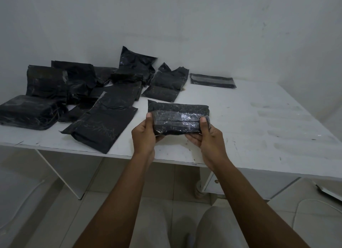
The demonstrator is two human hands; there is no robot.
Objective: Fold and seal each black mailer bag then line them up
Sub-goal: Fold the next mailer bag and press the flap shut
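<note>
A folded black mailer bag (177, 118) is held above the white table (259, 122), its flap folded over along the front. My left hand (145, 132) grips its left end, thumb on top. My right hand (206, 135) grips its right end the same way. A loose pile of several black mailer bags (88, 94) covers the table's left half, some flat and unfolded, some bulging. One large unfolded bag (102, 125) lies nearest me. A single flat folded bag (212, 80) lies alone at the back, right of the pile.
A white wall stands directly behind the table and along its right side. The table's front edge (166, 160) runs just below my hands. Tiled floor and table legs show underneath, with a dark object (329, 192) on the floor at the far right.
</note>
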